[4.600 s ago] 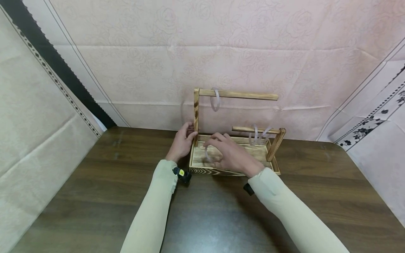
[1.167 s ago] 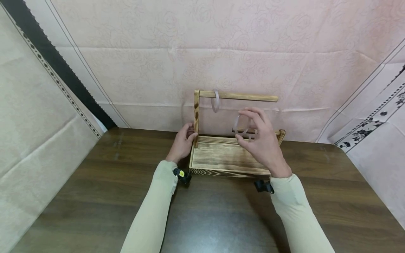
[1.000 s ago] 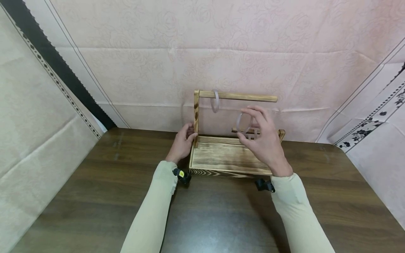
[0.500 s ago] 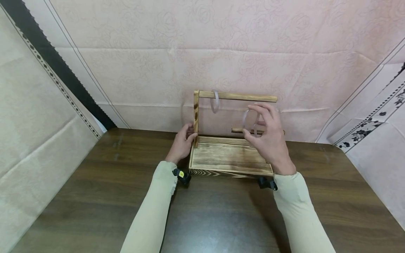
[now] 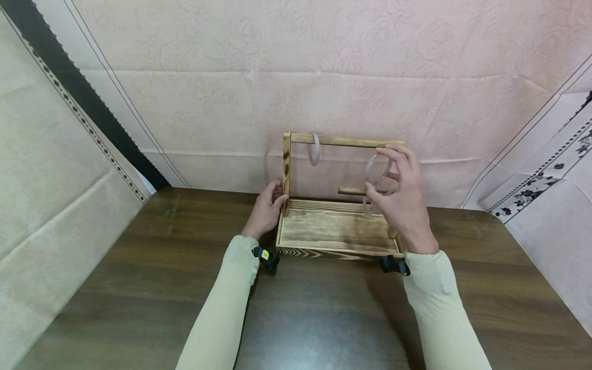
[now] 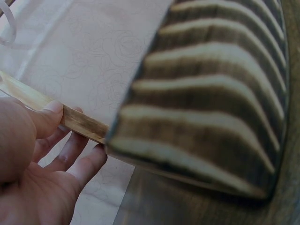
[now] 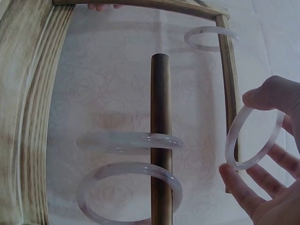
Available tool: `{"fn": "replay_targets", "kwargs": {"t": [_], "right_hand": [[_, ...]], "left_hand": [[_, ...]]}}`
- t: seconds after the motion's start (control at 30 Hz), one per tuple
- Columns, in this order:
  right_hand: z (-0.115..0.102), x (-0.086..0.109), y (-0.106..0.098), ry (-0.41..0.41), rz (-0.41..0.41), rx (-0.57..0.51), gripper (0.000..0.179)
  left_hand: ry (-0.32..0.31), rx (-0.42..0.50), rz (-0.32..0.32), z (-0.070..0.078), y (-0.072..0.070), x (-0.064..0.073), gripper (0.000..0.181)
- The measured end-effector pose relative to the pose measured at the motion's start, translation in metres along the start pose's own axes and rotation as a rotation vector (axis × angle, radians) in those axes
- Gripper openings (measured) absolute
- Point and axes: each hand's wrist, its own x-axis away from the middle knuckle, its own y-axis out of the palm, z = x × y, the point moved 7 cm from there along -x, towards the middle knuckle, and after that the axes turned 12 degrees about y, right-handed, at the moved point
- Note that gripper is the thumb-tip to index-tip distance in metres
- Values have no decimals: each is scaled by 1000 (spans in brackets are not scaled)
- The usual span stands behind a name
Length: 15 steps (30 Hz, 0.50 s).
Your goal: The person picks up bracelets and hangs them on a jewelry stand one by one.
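Note:
My left hand (image 5: 265, 211) grips the upright post (image 5: 287, 169) of a wooden stand, thumb in front and fingers behind; the left wrist view shows the thumb (image 6: 52, 110) pressed on the wood. Between thumb and fingertips, my right hand (image 5: 401, 200) pinches a pale translucent bangle (image 7: 230, 143). It is near the free end of the upper bar (image 5: 351, 140); I cannot tell whether the bar passes through it. Another bangle (image 5: 316, 154) hangs on that bar near the post. Two bangles, one level (image 7: 112, 140) and one tilted (image 7: 86, 192), hang round the lower bar (image 7: 161, 103).
The stand's shallow wooden tray (image 5: 333, 226) rests on a dark brown table (image 5: 296, 308). Behind it hangs a pale rose-patterned cloth (image 5: 231, 103). The lower bar's right support is mostly hidden behind my right hand.
My right hand has lifted the bangle from low over the tray, then moved right and slightly up to the upper bar's free end. The left hand stays on the post.

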Motion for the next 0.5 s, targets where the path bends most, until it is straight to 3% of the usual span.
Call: {"fn": "replay_targets", "kwargs": {"t": [0.23,0.5], "right_hand": [[3,-3,-8,45,17,-2,72],[4,-6,-15,43,33,8,72]], "left_hand": [[4,10,-2,1,1,-1,34],[-10,24,-7,-1,1,0,34]]}}
